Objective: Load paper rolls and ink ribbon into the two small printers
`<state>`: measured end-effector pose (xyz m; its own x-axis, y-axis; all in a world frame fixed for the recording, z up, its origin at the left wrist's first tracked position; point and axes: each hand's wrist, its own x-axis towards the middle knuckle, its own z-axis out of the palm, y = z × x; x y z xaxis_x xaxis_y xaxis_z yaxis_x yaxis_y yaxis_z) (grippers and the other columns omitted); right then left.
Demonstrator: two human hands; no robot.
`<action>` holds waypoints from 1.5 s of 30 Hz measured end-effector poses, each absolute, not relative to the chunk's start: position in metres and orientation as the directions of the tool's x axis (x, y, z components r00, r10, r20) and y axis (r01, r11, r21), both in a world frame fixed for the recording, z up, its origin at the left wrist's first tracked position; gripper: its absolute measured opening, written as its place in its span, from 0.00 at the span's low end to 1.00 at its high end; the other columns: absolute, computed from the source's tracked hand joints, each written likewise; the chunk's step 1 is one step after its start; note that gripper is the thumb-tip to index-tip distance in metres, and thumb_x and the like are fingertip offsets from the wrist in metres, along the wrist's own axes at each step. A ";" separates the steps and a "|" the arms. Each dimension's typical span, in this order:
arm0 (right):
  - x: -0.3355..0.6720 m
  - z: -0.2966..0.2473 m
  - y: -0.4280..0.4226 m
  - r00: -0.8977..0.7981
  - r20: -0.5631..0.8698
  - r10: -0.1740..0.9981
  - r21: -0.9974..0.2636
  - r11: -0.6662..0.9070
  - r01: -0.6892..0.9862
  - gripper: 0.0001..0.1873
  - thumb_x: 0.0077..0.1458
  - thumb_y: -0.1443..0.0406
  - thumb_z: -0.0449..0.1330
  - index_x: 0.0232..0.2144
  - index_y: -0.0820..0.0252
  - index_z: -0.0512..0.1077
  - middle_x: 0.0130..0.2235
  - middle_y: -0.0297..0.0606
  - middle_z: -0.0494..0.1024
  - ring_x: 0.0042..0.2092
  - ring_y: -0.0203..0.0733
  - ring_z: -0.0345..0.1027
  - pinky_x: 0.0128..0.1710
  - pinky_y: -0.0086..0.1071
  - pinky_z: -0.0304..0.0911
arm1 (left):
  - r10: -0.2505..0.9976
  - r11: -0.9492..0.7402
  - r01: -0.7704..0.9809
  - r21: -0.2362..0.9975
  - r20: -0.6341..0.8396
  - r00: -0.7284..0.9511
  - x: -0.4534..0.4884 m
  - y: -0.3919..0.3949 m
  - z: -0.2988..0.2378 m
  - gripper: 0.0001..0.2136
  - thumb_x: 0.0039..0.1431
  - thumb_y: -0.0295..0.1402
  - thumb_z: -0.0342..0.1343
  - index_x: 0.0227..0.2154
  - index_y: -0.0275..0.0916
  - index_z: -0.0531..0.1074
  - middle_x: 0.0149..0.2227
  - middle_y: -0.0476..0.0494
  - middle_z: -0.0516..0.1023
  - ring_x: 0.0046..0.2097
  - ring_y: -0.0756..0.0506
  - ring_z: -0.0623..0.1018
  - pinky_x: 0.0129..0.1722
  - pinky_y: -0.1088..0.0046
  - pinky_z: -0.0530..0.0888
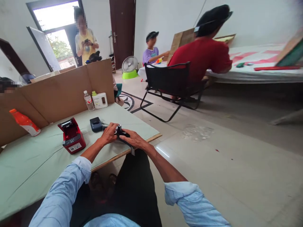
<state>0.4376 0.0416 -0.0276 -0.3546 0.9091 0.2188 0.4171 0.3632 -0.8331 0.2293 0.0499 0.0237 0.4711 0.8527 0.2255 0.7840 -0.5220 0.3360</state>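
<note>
Near the table's front edge, both hands are on a black handheld device (120, 129) with white round parts at its top; it looks like a price label gun, but its exact kind is unclear. My left hand (109, 133) is closed around its left side. From the other side, my right hand (135, 139) grips it, with the fingers reaching over its top. A pale strip (133, 151) hangs over the table edge below the device. Just left of my left hand sits a small dark blue box-shaped device (96, 125). Farther left stands a red label printer (73, 137), its lid raised.
The pale green table (42, 164) has a cardboard screen (59, 91) along its back. An orange bottle (25, 122), a clear water bottle (89, 101) and a white jug (100, 100) stand against it. Other people are nearby, one in a black folding chair (167, 78) at right.
</note>
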 end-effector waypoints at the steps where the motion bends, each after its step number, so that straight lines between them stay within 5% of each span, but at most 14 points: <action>1: 0.438 -0.029 0.041 -0.357 0.223 0.907 -0.829 0.369 0.420 0.31 0.63 0.52 0.63 0.64 0.56 0.73 0.66 0.46 0.75 0.67 0.58 0.68 0.70 0.52 0.60 | 0.844 -0.535 0.772 0.342 0.244 0.477 0.228 0.049 0.022 0.33 0.48 0.20 0.57 0.60 0.43 0.67 0.55 0.40 0.71 0.53 0.41 0.76 0.54 0.63 0.77; 9: 0.444 -0.028 0.028 -0.294 0.273 0.916 -0.833 0.378 0.405 0.29 0.63 0.53 0.61 0.61 0.59 0.74 0.61 0.50 0.78 0.59 0.55 0.76 0.63 0.51 0.68 | 0.835 -0.538 0.766 0.352 0.350 0.425 0.220 0.032 0.024 0.26 0.50 0.20 0.58 0.53 0.42 0.73 0.55 0.39 0.72 0.48 0.43 0.78 0.48 0.66 0.78; 13: 0.447 -0.019 0.024 -0.207 0.376 0.903 -0.833 0.427 0.351 0.24 0.65 0.53 0.58 0.56 0.59 0.76 0.57 0.50 0.81 0.51 0.50 0.79 0.55 0.47 0.74 | 0.824 -0.553 0.753 0.357 0.368 0.430 0.211 0.019 0.039 0.19 0.50 0.20 0.58 0.46 0.39 0.79 0.44 0.41 0.79 0.45 0.42 0.79 0.49 0.65 0.77; 17: 0.443 -0.004 0.014 -0.221 0.467 0.856 -0.779 0.517 0.354 0.17 0.64 0.59 0.57 0.49 0.59 0.78 0.50 0.47 0.83 0.45 0.47 0.79 0.46 0.41 0.75 | 0.837 -0.528 0.721 0.449 0.418 0.353 0.194 0.000 0.059 0.17 0.49 0.18 0.56 0.41 0.38 0.82 0.39 0.41 0.82 0.42 0.43 0.80 0.46 0.66 0.77; 20: 0.427 0.003 0.001 -0.323 0.494 0.807 -0.692 0.590 0.415 0.19 0.60 0.63 0.60 0.54 0.57 0.77 0.49 0.44 0.82 0.40 0.45 0.77 0.45 0.41 0.75 | 0.859 -0.490 0.675 0.552 0.437 0.266 0.182 -0.017 0.072 0.17 0.49 0.18 0.55 0.40 0.37 0.82 0.39 0.42 0.84 0.40 0.45 0.80 0.41 0.70 0.76; 25: 0.378 -0.003 -0.029 -0.388 0.625 0.677 -0.539 0.734 0.412 0.34 0.58 0.67 0.64 0.66 0.55 0.67 0.62 0.50 0.73 0.56 0.54 0.75 0.54 0.46 0.74 | 0.913 -0.391 0.638 0.663 0.364 0.182 0.169 -0.050 0.080 0.14 0.50 0.20 0.56 0.37 0.36 0.83 0.34 0.46 0.82 0.34 0.48 0.77 0.36 0.73 0.73; 29: 0.346 -0.011 -0.045 -0.323 0.729 0.604 -0.560 0.797 0.227 0.24 0.63 0.69 0.59 0.61 0.53 0.73 0.58 0.49 0.76 0.58 0.52 0.73 0.53 0.45 0.74 | 0.939 -0.335 0.630 0.701 0.303 0.162 0.158 -0.074 0.073 0.11 0.51 0.22 0.58 0.35 0.37 0.83 0.31 0.49 0.81 0.33 0.49 0.75 0.34 0.75 0.71; 32: 0.333 -0.006 -0.050 -0.376 0.717 0.587 -0.622 0.783 0.037 0.10 0.67 0.64 0.58 0.47 0.54 0.79 0.44 0.42 0.81 0.45 0.46 0.77 0.44 0.38 0.73 | 0.952 -0.302 0.636 0.710 0.260 0.162 0.144 -0.091 0.069 0.07 0.53 0.24 0.62 0.34 0.38 0.83 0.30 0.49 0.81 0.33 0.49 0.76 0.34 0.75 0.71; 35: 0.323 0.011 -0.048 -0.476 0.651 0.591 -0.691 0.721 -0.051 0.14 0.70 0.60 0.57 0.34 0.57 0.77 0.31 0.35 0.78 0.33 0.39 0.71 0.36 0.32 0.67 | 0.952 -0.302 0.675 0.673 0.252 0.174 0.127 -0.105 0.073 0.05 0.54 0.26 0.66 0.35 0.39 0.83 0.32 0.48 0.81 0.34 0.48 0.77 0.35 0.74 0.72; 40: 0.287 0.053 -0.024 -0.625 0.569 0.534 -0.731 0.677 -0.086 0.18 0.67 0.56 0.58 0.28 0.60 0.75 0.29 0.35 0.75 0.30 0.38 0.66 0.33 0.31 0.60 | 0.926 -0.350 0.723 0.596 0.335 0.172 0.086 -0.109 0.097 0.09 0.56 0.26 0.63 0.38 0.41 0.85 0.36 0.45 0.82 0.38 0.46 0.79 0.40 0.72 0.74; 45: 0.228 0.089 0.013 -0.706 0.492 0.510 -0.654 0.751 0.086 0.10 0.58 0.67 0.58 0.31 0.63 0.79 0.30 0.34 0.78 0.34 0.39 0.69 0.35 0.29 0.58 | 0.908 -0.300 0.748 0.593 0.417 0.034 0.032 -0.086 0.110 0.14 0.55 0.26 0.60 0.42 0.42 0.85 0.41 0.43 0.84 0.43 0.43 0.81 0.44 0.69 0.77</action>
